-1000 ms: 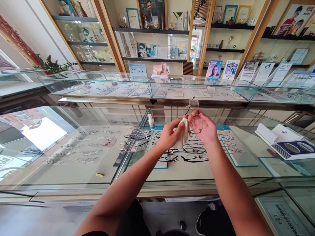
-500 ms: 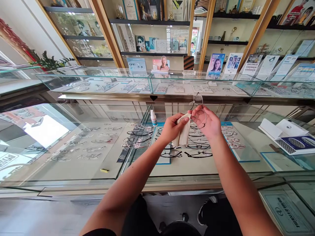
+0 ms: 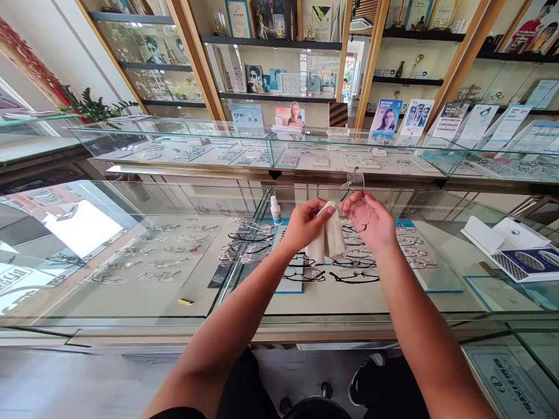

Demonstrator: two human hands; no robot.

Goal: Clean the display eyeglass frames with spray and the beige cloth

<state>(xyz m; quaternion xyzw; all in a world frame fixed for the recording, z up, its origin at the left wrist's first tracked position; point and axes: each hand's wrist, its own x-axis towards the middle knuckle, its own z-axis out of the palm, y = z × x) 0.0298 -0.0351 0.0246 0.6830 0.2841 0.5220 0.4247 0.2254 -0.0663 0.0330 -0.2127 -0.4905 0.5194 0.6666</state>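
Above the glass counter, my left hand (image 3: 308,224) is closed on a cream cleaning cloth (image 3: 334,237), which hangs down in folds from the fingertips. My right hand (image 3: 379,224) holds a pair of thin-framed eyeglasses (image 3: 356,179) upright, one lens above the fingers and the other in front of the palm. A small gap lies between the cloth and the eyeglasses. Beyond my left hand a white spray bottle (image 3: 275,210) stands on the counter top.
Under the glass of the counter (image 3: 244,302) lie rows of eyeglass frames (image 3: 354,276). A yellow piece (image 3: 185,302) lies at the left, an open white and blue box (image 3: 517,250) at the right. Behind is another glass showcase (image 3: 196,137). A stool (image 3: 321,407) is below me.
My left hand has drawn the cloth away from the eyeglasses, and the cloth now hangs wider. The eyeglasses stay in my right hand. The view has shifted slightly.
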